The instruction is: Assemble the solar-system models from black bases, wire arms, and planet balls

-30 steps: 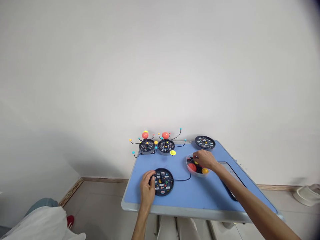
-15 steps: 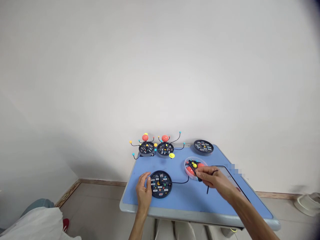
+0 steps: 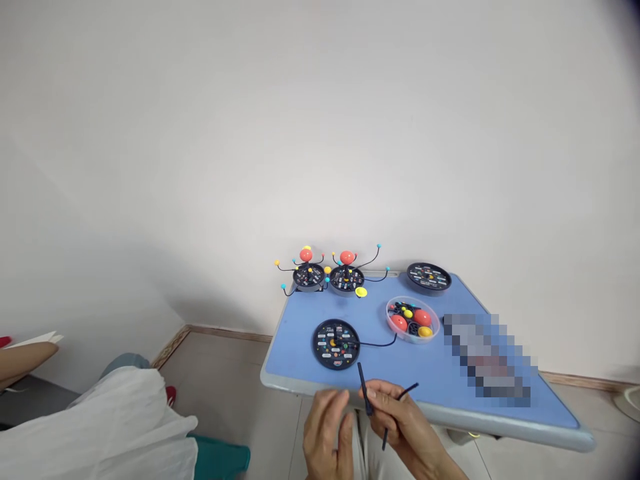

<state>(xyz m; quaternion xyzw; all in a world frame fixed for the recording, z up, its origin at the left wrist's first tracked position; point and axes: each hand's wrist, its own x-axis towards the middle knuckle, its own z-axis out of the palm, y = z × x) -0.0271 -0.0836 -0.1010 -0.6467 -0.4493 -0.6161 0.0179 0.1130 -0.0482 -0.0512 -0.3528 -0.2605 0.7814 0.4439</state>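
Observation:
My right hand [image 3: 400,417] is closed on thin black wire arms [image 3: 365,387], held at the near edge of the blue table [image 3: 450,380]. Close beside it on the left, my left hand [image 3: 327,433] has curled fingers almost touching the black arms; I cannot see anything in it. Just beyond the hands a black round base [image 3: 336,343] lies on the table, with one wire arm running right toward a clear dish [image 3: 413,320] of red and yellow balls and black parts.
Two assembled models with red balls and wire arms [image 3: 325,273] stand at the table's far edge, with a loose yellow disc [image 3: 361,292] beside them. Another black base [image 3: 429,276] sits at the far right. A person in white [image 3: 95,427] sits at the lower left.
My right hand left the dish with black wire arms and came back to the table's near edge. My left hand let go of the black base and joined it.

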